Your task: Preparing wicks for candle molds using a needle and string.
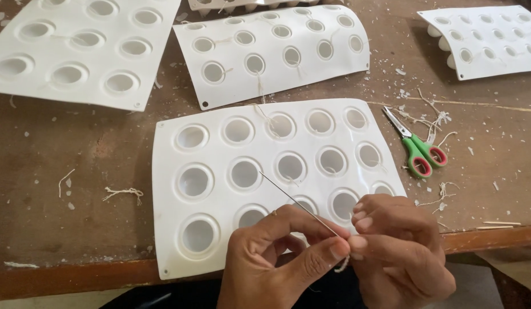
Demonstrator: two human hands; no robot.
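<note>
Brown wooden surface (65, 229), scuffed, littered with white wax flakes and string scraps; its front edge runs along the bottom. At ten o'clock a white mould tray (76, 51), cut off by the frame. Dead centre, the big white mould tray (165, 189) overhangs the edge, round cavities in rows. At twelve o'clock a curved tray (277, 51) with wicks poking from its holes. Left hand (277, 257) at six o'clock, thumb and forefinger pinched shut on a long needle (294, 200) slanting toward eleven o'clock. Right hand (400, 252) touching it, fingers curled, pinching a short wick (343, 264); hard to make out. Green-handled scissors (417, 146) at three o'clock. Another tray (488, 40) at one o'clock, cropped.
</note>
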